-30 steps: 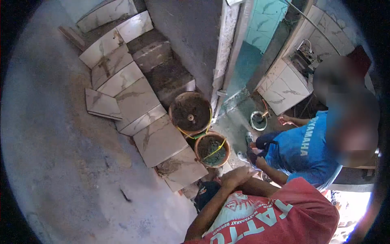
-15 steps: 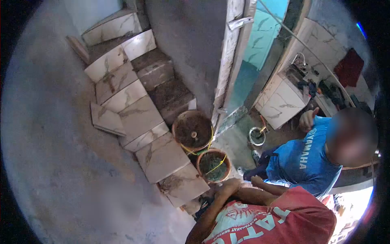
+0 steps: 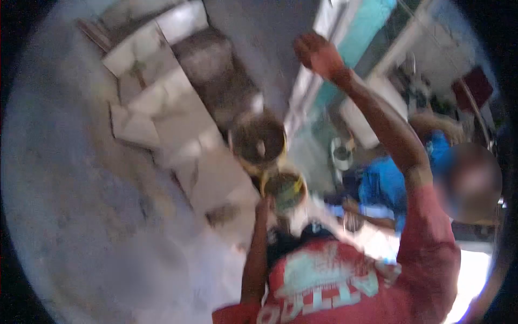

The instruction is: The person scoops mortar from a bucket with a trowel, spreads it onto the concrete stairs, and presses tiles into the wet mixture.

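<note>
Matt red cloth shirt (image 3: 372, 302), glossy tiles (image 3: 183, 24), rough steps (image 3: 208, 62), matt bucket mix (image 3: 280, 193)

Dim interior; motion blur softens stair tiles (image 3: 210, 178) and lower bucket (image 3: 304, 187). 1 blown-out glare patch (image 3: 475, 281) whitens lower right. Fisheye curvature; black vignette at corners.

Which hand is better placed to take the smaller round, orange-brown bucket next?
Probably the left hand: it appears by the near rim of the smaller round, orange-brown bucket, though blur hides whether it touches. The right hand is raised, well away.
</note>
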